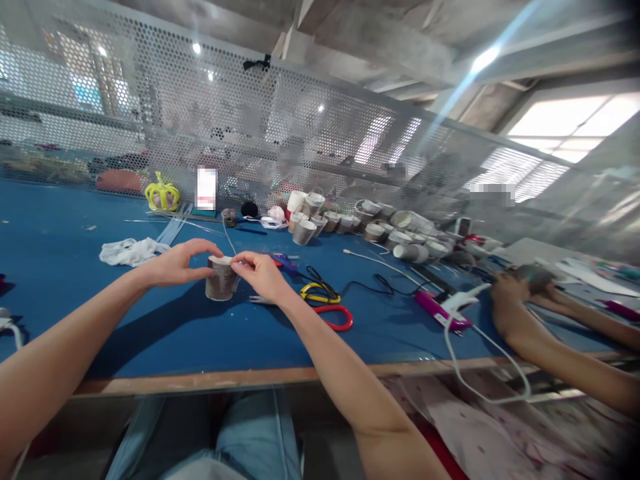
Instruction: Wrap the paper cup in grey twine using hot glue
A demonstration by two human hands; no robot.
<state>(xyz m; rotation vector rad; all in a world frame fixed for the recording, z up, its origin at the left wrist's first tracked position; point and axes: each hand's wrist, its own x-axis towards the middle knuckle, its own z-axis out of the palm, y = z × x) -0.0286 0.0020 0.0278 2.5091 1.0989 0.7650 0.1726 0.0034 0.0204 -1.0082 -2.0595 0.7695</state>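
Note:
A small cup wrapped in grey-brown cord [220, 285] stands upright on the blue tabletop in front of me. My left hand [186, 261] curves round its left side, thumb against the wall and fingertips at the far rim. At the right of the rim, my right hand [257, 272] pinches a thin cord [229, 237]. That cord runs back toward a small grey-brown ball of cord [229, 217]. Close to my right wrist lie red-handled scissors [343, 319] and a yellow-handled tool [314, 292].
Several cups [304, 232] cluster along the perforated metal screen [320, 133]. White cloth [129, 252], a yellow crown-shaped item [162, 195] and a lit phone [206, 188] are at left. A purple glue gun [440, 311] with a white cable lies right, near a co-worker's hands [513, 300].

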